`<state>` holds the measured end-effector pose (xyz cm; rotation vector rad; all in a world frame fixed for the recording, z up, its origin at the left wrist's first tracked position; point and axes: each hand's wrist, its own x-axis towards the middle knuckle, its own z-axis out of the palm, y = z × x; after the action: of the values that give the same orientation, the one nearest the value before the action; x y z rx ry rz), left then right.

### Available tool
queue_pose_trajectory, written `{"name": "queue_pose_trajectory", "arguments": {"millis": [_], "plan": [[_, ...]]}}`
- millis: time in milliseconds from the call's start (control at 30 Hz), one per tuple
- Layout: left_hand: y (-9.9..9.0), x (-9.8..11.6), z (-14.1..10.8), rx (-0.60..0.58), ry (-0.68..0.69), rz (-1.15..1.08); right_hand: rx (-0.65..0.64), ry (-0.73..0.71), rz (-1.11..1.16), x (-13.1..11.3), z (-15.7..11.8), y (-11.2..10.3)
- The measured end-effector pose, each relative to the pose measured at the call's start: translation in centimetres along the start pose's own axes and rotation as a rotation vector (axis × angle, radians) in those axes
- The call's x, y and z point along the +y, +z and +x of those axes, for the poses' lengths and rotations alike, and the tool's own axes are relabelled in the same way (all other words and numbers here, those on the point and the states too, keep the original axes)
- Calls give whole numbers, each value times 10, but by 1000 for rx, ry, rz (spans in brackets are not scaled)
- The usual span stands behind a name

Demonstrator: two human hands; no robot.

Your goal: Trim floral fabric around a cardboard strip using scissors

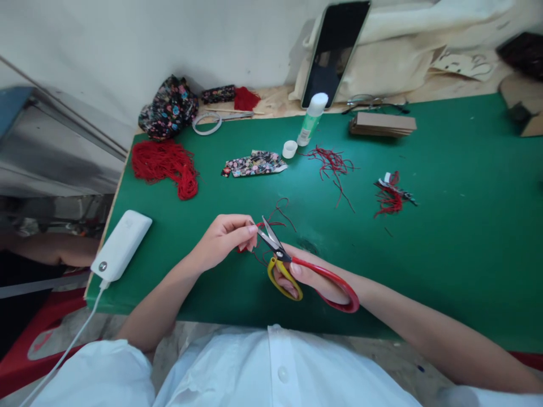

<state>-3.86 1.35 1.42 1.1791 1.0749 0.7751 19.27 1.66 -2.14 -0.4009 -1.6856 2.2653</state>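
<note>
Red threads (271,224) are pinched between the thumb and fingers of my left hand (231,234), and their loose ends trail away to the right. My right hand (297,274) holds scissors (278,253) with one red and one yellow handle loop. The scissor blades are parted, and their tips reach the threads right beside my left fingertips. A bit of red shows below my left hand, partly hidden by the fingers. Farther back lie cut red threads (330,162) and a strip of flowered fabric (257,164).
On the green mat (445,243) are a red thread bundle (165,164), a white power bank (122,245) with a cable, a glue stick (311,121), its cap (289,149), stacked cardboard strips (382,124) and thread scraps (390,198). A phone (335,51) leans at the back.
</note>
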Motion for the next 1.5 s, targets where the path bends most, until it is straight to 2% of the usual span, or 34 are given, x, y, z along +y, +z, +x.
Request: {"name": "queue_pose_trajectory", "arguments": {"millis": [267, 700, 933, 1133, 1300, 1400, 1500], "plan": [[2, -5, 0, -62, -14, -122, 28, -13, -27, 2, -1, 0], [0, -3, -3, -59, -34, 13, 43, 51, -162, -4, -3, -2], [3, -4, -2, -41, -53, -215, 54, 28, -141, -6, -2, -3], [5, -3, -1, -145, -55, -254, 21, -13, -84, -8, -1, -3], [7, -8, -2, -55, -37, -194, 48, -30, -30, -8, -1, -1], [6, -9, -4, 6, 12, -28, 101, 13, 42, -6, -1, 3], [5, -9, -5, 26, 28, 20, 141, 79, 169, -2, -1, 9]]}}
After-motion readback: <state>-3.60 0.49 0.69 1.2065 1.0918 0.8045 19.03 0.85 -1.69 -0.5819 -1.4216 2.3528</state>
